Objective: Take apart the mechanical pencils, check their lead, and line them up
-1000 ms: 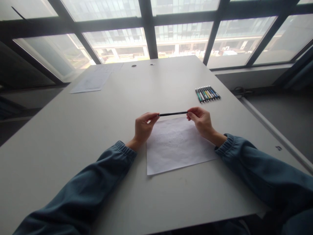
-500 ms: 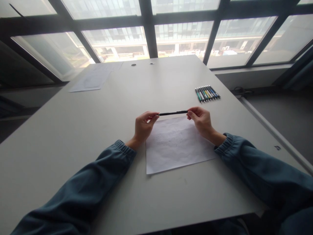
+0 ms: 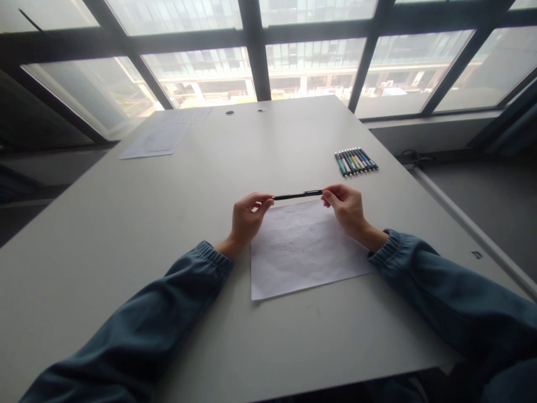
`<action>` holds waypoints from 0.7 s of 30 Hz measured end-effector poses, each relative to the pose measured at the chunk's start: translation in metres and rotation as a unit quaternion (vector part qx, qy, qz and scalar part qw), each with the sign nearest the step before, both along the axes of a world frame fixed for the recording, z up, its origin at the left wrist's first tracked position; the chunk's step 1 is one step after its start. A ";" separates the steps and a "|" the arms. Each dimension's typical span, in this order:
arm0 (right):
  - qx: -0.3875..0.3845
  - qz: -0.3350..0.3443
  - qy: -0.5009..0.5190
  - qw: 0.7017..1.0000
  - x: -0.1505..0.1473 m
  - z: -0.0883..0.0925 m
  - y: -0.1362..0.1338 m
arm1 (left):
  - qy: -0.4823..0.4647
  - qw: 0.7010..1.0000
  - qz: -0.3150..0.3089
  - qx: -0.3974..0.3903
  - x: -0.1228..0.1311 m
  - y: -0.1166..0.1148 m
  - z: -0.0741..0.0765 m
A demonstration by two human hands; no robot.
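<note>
A slim black pen (image 3: 297,195) with a clip is stretched level between my two hands, over the far edge of a sheet of paper (image 3: 302,252). My left hand (image 3: 250,215) pinches its left end between thumb and fingertips. At the clip end, my right hand (image 3: 344,207) is closed in a pinch as well. The sheet carries faint marks and lies slightly creased on the white table (image 3: 188,224). Both ends of the pen are hidden by my fingers.
A neat row of several pens (image 3: 356,162) lies at the right, beyond my right hand. More paper sheets (image 3: 157,137) rest at the far left. Two round holes (image 3: 229,113) are near the table's far edge, before large windows (image 3: 314,67).
The pen has turned slightly about its length, so its clip now stands out more clearly. Both hands keep their hold in almost the same place.
</note>
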State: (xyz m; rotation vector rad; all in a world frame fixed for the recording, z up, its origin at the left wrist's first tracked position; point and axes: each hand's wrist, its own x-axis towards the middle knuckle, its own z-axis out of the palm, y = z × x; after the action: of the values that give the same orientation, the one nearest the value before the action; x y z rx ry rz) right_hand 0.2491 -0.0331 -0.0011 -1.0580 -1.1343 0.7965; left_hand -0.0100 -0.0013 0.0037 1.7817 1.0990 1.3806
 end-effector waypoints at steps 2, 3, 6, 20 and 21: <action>-0.001 -0.003 -0.003 1.000 0.000 0.000 0.000 | 0.000 1.000 0.000 0.002 0.000 0.001 -0.001; -0.002 -0.005 -0.005 1.000 0.000 -0.001 0.000 | 0.001 1.000 -0.001 0.003 0.000 0.001 -0.002; -0.006 -0.008 -0.013 1.000 0.000 -0.001 0.001 | 0.001 1.000 0.001 0.004 0.000 0.001 -0.001; -0.009 -0.017 -0.023 1.000 0.000 -0.002 0.001 | 0.008 1.000 0.002 -0.001 0.000 0.000 0.000; -0.008 -0.017 -0.022 1.000 0.000 -0.002 0.001 | 0.011 1.000 0.001 0.000 0.000 0.000 0.000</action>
State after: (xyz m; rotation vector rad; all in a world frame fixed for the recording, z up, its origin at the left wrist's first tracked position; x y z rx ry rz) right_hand 0.2494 -0.0321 -0.0028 -1.1104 -1.1454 0.7599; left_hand -0.0104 -0.0012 0.0039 1.7991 1.1126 1.3657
